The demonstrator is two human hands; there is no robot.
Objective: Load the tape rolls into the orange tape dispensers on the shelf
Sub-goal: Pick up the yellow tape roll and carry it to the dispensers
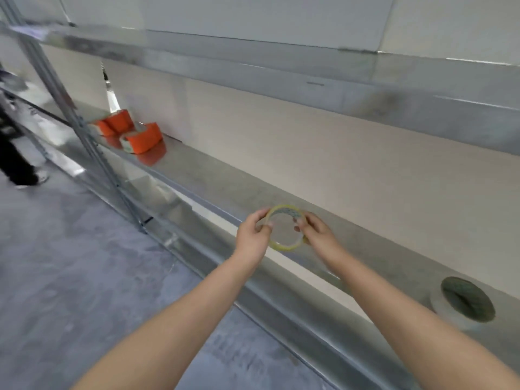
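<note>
Head view: a person's left hand [254, 235] and right hand [315, 232] hold a thin, yellowish tape roll [285, 228] between them, thumb and fingers of each hand pinched on opposite sides of the ring, above the near edge of a metal shelf [225, 181]. The roll is nearly spent, little more than its core, with a printed inner face showing at the top. Both forearms reach in from the bottom of the frame.

To the near right, a second, fuller tape roll [464, 301] lies flat on the shelf, well apart from the hands. Far to the left along the same shelf stand the orange tape dispensers [132, 133], a small cluster next to the upright post [92, 153]; how many there are is hard to tell through the motion blur. Beyond the post, part of another person [17, 153] in dark trousers stands on the grey floor [70, 263].

The step in hand appears to be picking up and readying a roll, possibly finding its free end. Loading has not yet begun for this roll. The next move likely calls for carrying it left to the dispensers, well out of reach here, and seating it in one.
</note>
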